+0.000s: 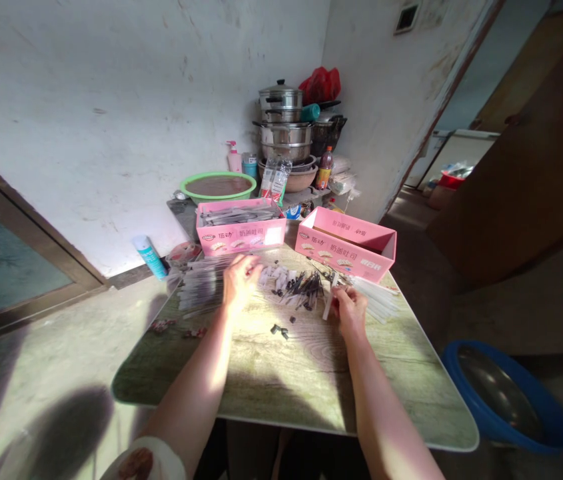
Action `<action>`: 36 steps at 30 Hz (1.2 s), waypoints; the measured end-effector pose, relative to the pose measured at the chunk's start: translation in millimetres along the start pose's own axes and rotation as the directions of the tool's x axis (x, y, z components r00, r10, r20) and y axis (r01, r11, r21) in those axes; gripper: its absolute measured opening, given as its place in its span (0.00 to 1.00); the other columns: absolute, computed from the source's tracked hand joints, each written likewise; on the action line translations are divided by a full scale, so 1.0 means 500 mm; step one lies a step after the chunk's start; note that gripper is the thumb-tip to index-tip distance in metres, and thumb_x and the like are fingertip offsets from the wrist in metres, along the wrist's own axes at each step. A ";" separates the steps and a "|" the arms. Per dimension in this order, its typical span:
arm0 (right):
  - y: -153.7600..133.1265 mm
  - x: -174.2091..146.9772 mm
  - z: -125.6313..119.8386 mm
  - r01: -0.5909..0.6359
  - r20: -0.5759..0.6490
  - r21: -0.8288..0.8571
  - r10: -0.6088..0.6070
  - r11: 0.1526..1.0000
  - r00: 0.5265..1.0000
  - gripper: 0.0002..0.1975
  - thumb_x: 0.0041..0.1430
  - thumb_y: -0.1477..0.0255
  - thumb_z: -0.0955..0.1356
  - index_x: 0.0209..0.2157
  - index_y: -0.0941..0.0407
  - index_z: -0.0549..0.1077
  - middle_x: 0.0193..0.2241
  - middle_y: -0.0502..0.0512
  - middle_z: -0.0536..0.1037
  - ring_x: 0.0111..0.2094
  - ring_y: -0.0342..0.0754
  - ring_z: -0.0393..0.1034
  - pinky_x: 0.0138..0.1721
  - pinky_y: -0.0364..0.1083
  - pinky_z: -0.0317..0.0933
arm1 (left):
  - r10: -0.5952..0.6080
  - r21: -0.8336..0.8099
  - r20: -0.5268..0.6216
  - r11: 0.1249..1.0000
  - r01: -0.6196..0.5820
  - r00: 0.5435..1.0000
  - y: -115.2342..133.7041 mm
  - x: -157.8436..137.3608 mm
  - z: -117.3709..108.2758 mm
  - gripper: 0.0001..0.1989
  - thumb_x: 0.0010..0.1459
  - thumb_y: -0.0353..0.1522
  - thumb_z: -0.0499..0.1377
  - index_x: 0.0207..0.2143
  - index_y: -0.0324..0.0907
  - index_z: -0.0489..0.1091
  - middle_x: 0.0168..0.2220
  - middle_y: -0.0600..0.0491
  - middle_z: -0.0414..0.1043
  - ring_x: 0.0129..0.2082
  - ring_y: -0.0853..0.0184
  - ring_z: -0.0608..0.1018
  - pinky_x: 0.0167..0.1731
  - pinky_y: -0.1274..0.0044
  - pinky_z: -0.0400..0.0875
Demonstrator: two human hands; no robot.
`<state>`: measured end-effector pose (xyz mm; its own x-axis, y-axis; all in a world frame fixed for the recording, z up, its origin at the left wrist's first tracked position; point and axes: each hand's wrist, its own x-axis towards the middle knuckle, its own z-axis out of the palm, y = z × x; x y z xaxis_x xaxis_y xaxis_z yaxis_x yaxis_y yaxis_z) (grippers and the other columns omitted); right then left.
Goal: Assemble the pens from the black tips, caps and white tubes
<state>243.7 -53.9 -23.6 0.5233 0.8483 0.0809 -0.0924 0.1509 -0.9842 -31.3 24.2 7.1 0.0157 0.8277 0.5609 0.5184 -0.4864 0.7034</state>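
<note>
My right hand (351, 310) pinches a pale, flat strip (330, 299) upright between thumb and fingers, above the right side of the wood-grain table (306, 373). Curled fingers bring my left hand (241, 277) to a pinch over the left side; what sits in them is too small to tell. Between my hands lie a heap of thin black pieces (306, 288) and a scatter of small whitish pieces (278, 275). Long translucent strips (201, 283) are spread beside my left hand, and a fan of similar strips (376, 300) lies right of my right hand. Several short black bits (280, 330) rest nearer me.
A pink box (241, 239) full of greyish strips stands at the table's back left, another pink box (346, 250) at the back right. Behind are a green basin (218, 198) and stacked steel pots (286, 137). A blue tub (546, 413) is on the floor at right.
</note>
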 end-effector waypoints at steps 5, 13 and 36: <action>0.000 -0.011 0.023 -0.108 0.139 0.095 0.094 0.990 0.986 0.16 0.48 0.59 0.75 0.22 0.55 0.71 0.15 0.49 0.75 0.09 0.40 0.58 0.09 0.38 0.43 | 0.143 0.006 0.448 0.987 -0.163 0.883 0.060 -0.051 0.089 0.07 0.63 0.27 0.61 0.38 0.41 0.80 0.37 0.50 0.77 0.36 0.64 0.79 0.42 0.74 0.72; -0.007 -0.007 0.026 -0.122 0.162 0.212 0.088 0.970 0.983 0.16 0.42 0.63 0.79 0.27 0.56 0.73 0.22 0.56 0.83 0.13 0.43 0.68 0.09 0.37 0.52 | 0.020 0.180 0.566 0.973 -0.148 0.824 0.057 -0.063 0.110 0.08 0.62 0.26 0.59 0.31 0.41 0.77 0.33 0.51 0.75 0.33 0.65 0.76 0.38 0.74 0.69; 0.016 0.039 -0.022 0.086 -0.251 0.464 0.038 0.882 0.967 0.21 0.41 0.67 0.81 0.25 0.54 0.66 0.18 0.47 0.78 0.20 0.47 0.78 0.20 0.41 0.74 | -0.050 -0.014 0.522 0.998 0.067 0.852 0.047 -0.048 0.088 0.06 0.59 0.29 0.64 0.31 0.43 0.81 0.31 0.51 0.82 0.31 0.63 0.80 0.38 0.72 0.71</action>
<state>262.6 -41.9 -31.6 0.7154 0.6987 0.0012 -0.4295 0.4411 -0.7881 17.9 5.2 -9.2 0.4335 0.8752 0.2148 0.5064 -0.4337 0.7453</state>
